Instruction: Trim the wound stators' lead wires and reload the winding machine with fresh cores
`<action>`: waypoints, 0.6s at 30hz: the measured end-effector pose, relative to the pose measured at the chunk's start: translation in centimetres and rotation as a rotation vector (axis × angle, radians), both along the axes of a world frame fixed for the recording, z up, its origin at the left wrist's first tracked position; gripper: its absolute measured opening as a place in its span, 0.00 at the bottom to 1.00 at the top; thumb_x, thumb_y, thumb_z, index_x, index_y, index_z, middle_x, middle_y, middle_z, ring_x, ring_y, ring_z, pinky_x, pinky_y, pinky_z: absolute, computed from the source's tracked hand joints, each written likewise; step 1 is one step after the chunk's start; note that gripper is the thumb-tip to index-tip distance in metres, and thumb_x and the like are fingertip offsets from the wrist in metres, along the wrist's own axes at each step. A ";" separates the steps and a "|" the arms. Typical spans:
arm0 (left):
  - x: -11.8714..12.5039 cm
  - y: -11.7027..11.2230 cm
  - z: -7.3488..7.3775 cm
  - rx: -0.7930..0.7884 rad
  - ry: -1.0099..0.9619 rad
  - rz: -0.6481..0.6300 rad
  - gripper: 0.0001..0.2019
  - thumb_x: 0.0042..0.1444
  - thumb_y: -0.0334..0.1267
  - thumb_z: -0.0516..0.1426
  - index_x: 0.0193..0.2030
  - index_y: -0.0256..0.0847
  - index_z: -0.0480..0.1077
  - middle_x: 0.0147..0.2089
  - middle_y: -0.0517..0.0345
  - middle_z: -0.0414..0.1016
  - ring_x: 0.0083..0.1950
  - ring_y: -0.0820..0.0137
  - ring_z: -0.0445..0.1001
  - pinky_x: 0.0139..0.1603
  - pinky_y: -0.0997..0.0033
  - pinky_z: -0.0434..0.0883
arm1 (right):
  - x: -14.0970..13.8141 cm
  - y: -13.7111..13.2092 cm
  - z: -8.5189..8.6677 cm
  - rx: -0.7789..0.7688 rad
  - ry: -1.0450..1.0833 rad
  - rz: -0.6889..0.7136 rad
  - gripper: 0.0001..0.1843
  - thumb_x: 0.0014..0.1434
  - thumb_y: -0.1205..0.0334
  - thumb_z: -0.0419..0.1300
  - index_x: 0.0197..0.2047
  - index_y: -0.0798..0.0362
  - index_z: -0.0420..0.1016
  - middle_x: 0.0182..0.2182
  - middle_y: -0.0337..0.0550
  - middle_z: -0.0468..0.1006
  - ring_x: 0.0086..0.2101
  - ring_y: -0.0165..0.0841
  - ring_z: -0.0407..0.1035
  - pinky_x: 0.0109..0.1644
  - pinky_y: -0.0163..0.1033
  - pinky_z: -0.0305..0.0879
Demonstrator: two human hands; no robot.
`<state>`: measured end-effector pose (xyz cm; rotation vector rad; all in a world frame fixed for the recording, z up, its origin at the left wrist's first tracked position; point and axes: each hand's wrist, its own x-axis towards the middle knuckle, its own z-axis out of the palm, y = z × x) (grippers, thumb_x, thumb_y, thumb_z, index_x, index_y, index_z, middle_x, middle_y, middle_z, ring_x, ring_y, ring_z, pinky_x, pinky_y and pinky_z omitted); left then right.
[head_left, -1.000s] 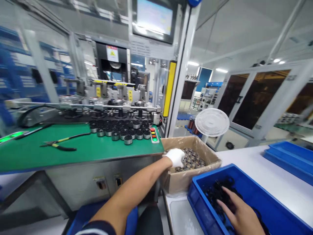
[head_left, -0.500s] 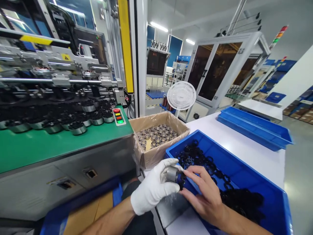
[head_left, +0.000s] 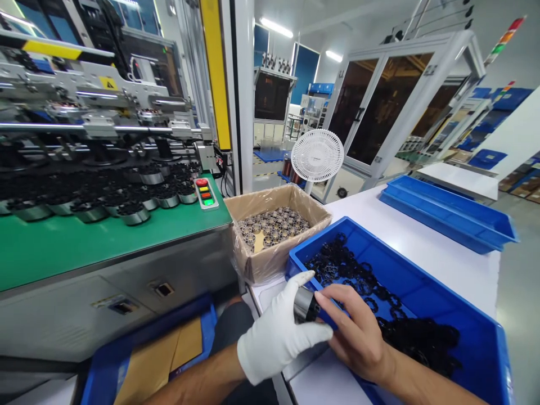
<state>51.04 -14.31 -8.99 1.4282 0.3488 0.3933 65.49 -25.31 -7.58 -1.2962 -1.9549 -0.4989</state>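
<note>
My left hand (head_left: pixel 278 334), in a white glove, grips a motor stator core (head_left: pixel 302 304) by its silvery metal side, thumb below and fingers above. Black plastic shows at the core's right end. My bare right hand (head_left: pixel 358 329) has its fingertips on that black end; its thumb is mostly hidden behind the glove. Both hands are over the near edge of a blue bin (head_left: pixel 439 292), in which black plastic rings (head_left: pixel 358 275) lie in heaps. Just beyond, a plastic-lined carton (head_left: pixel 274 260) contains many bare stator cores (head_left: pixel 280 225).
Left, a green bench (head_left: pixel 185 228) carries rows of cores with black ends (head_left: pixel 133 214) before a machine (head_left: pixel 105 121). A button panel (head_left: pixel 206 194) sits at its corner. A white fan (head_left: pixel 318 156) stands behind the carton; stacked blue trays (head_left: pixel 447 216) lie on the white table (head_left: pixel 396 236).
The view has shifted slightly. The core has turned in my hands, showing less of its black end, and my right fingers now press closer against it.
</note>
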 end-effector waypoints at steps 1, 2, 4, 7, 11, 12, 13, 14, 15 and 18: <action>-0.1 0.1 0.1 -0.006 0.008 -0.011 0.39 0.49 0.39 0.66 0.66 0.40 0.54 0.56 0.50 0.74 0.57 0.59 0.73 0.63 0.57 0.66 | 0.1 0.0 0.0 -0.006 -0.015 0.009 0.29 0.59 0.78 0.54 0.63 0.64 0.62 0.45 0.58 0.70 0.47 0.41 0.65 0.44 0.48 0.72; -0.1 0.3 0.3 -0.003 0.019 -0.019 0.39 0.49 0.38 0.66 0.66 0.40 0.55 0.56 0.50 0.74 0.57 0.59 0.73 0.63 0.57 0.66 | 0.1 0.0 -0.1 -0.010 -0.025 0.015 0.28 0.59 0.78 0.53 0.63 0.65 0.62 0.45 0.58 0.70 0.47 0.41 0.65 0.44 0.48 0.72; -0.2 0.5 0.5 0.030 0.047 -0.028 0.36 0.49 0.37 0.64 0.64 0.38 0.57 0.54 0.49 0.75 0.57 0.58 0.73 0.61 0.56 0.67 | 0.2 0.1 -0.2 -0.023 -0.048 0.020 0.27 0.59 0.78 0.52 0.62 0.67 0.63 0.45 0.60 0.70 0.47 0.42 0.65 0.43 0.48 0.71; -0.2 0.7 0.5 0.096 0.050 -0.065 0.30 0.52 0.39 0.62 0.61 0.36 0.59 0.56 0.46 0.73 0.58 0.58 0.71 0.62 0.55 0.66 | 0.2 0.2 -0.5 -0.028 -0.080 0.008 0.22 0.61 0.74 0.53 0.59 0.67 0.66 0.43 0.60 0.72 0.45 0.42 0.66 0.43 0.48 0.71; -0.5 1.1 0.3 0.112 -0.031 -0.130 0.27 0.56 0.43 0.60 0.60 0.36 0.60 0.58 0.45 0.70 0.60 0.59 0.68 0.66 0.54 0.60 | 0.0 0.5 -0.4 -0.022 -0.071 0.011 0.19 0.64 0.67 0.54 0.57 0.63 0.67 0.42 0.58 0.74 0.43 0.41 0.69 0.42 0.47 0.72; -0.7 1.2 0.3 0.096 -0.054 -0.156 0.28 0.56 0.44 0.60 0.60 0.36 0.61 0.59 0.45 0.70 0.61 0.58 0.68 0.66 0.53 0.60 | 0.1 0.6 -0.2 -0.032 -0.054 0.021 0.19 0.65 0.65 0.54 0.58 0.62 0.67 0.42 0.57 0.74 0.43 0.40 0.69 0.42 0.46 0.72; -0.9 1.4 0.3 0.073 -0.074 -0.175 0.28 0.57 0.46 0.60 0.61 0.37 0.61 0.59 0.46 0.70 0.61 0.57 0.67 0.67 0.53 0.59 | 0.3 0.6 0.1 -0.052 -0.023 0.031 0.20 0.66 0.61 0.55 0.59 0.60 0.66 0.43 0.57 0.74 0.44 0.40 0.70 0.42 0.46 0.72; -1.1 1.6 0.2 0.052 -0.084 -0.186 0.27 0.58 0.47 0.58 0.62 0.38 0.61 0.58 0.48 0.70 0.62 0.57 0.66 0.67 0.52 0.58 | 0.8 0.6 0.4 -0.073 0.024 0.032 0.23 0.66 0.57 0.56 0.60 0.58 0.65 0.44 0.56 0.74 0.45 0.39 0.70 0.44 0.46 0.72; -1.2 1.8 0.1 0.050 -0.079 -0.185 0.26 0.61 0.48 0.55 0.63 0.40 0.61 0.58 0.49 0.71 0.62 0.57 0.66 0.68 0.52 0.57 | 1.5 0.6 0.7 -0.092 0.086 0.012 0.25 0.65 0.53 0.58 0.61 0.57 0.65 0.46 0.56 0.74 0.45 0.39 0.70 0.45 0.46 0.72; -0.8 2.3 -1.3 0.243 0.049 -0.053 0.25 0.62 0.44 0.53 0.66 0.44 0.60 0.60 0.51 0.69 0.63 0.59 0.64 0.69 0.53 0.54 | 4.6 1.0 1.1 -0.133 0.291 -0.280 0.25 0.64 0.48 0.58 0.59 0.55 0.67 0.46 0.52 0.74 0.45 0.38 0.71 0.47 0.46 0.72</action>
